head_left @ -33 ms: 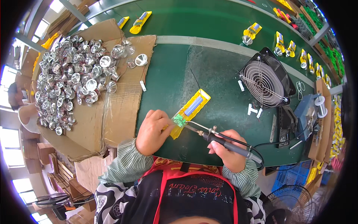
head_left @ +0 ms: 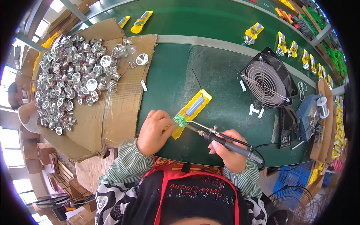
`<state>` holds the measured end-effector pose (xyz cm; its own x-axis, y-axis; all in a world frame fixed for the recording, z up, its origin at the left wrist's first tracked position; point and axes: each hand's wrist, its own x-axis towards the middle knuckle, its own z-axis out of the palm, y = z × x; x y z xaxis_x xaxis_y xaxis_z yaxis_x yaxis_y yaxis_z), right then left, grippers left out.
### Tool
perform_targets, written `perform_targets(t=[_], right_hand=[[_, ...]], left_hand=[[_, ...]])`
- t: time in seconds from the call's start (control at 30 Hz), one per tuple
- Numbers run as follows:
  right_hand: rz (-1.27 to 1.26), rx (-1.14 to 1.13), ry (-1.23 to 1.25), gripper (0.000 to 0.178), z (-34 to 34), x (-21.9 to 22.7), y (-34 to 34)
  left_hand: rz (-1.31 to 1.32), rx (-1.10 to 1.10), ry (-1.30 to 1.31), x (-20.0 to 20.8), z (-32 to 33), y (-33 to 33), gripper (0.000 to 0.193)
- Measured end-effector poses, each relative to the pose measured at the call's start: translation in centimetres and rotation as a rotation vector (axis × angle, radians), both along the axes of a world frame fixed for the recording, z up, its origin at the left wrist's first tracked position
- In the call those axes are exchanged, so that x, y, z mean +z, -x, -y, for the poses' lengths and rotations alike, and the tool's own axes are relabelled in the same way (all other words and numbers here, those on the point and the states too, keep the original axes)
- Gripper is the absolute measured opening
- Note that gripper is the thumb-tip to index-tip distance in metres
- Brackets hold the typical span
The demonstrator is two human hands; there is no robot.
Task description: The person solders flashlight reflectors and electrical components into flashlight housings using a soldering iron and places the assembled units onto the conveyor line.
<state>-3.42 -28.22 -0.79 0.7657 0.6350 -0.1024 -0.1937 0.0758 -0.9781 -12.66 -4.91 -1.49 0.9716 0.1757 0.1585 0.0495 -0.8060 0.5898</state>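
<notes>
A person works with both hands at a green bench (head_left: 168, 75). The right hand (head_left: 231, 150) is closed around the handle of a soldering iron (head_left: 240, 150), whose shaft points left and far toward a small green circuit board (head_left: 180, 120); a thin curved metal tube (head_left: 198, 124), fixed to the iron, ends at the same board. The board lies over the near part of a yellow casing (head_left: 204, 96), which rests obliquely on the bench between the two hands, its far end to the right. A blue cylindrical cell (head_left: 195, 106) lies in the casing beyond the board, and a black wire (head_left: 196, 78) extends from the far end. The left hand (head_left: 153, 131) is at the board's left edge, fingers bent and drawn together; exactly what they pinch cannot be told. Left: a cardboard sheet (head_left: 123, 108) bearing a heap of silvery reflector cups (head_left: 75, 78). Right: a black fan (head_left: 263, 83) with a ring guard, and, farther right, a spool (head_left: 322, 107) above a blue box-shaped unit (head_left: 304, 112). Far: further yellow casings (head_left: 142, 22) on a green surface (head_left: 202, 18).
</notes>
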Motion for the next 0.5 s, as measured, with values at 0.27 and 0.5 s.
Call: perform_targets(t=[0.27, 0.5], right_hand=[[-0.017, 0.007, 0.024, 0.016, -0.9, -1.1, 0.0], [-0.039, 0.022, 0.052, 0.015, -1.0, -1.3, -0.2]], left_hand=[[0.016, -0.001, 0.020, -0.3, 0.0, 0.0, 0.006], [0.024, -0.004, 0.050, -0.2, 0.1, -0.1, 0.006]])
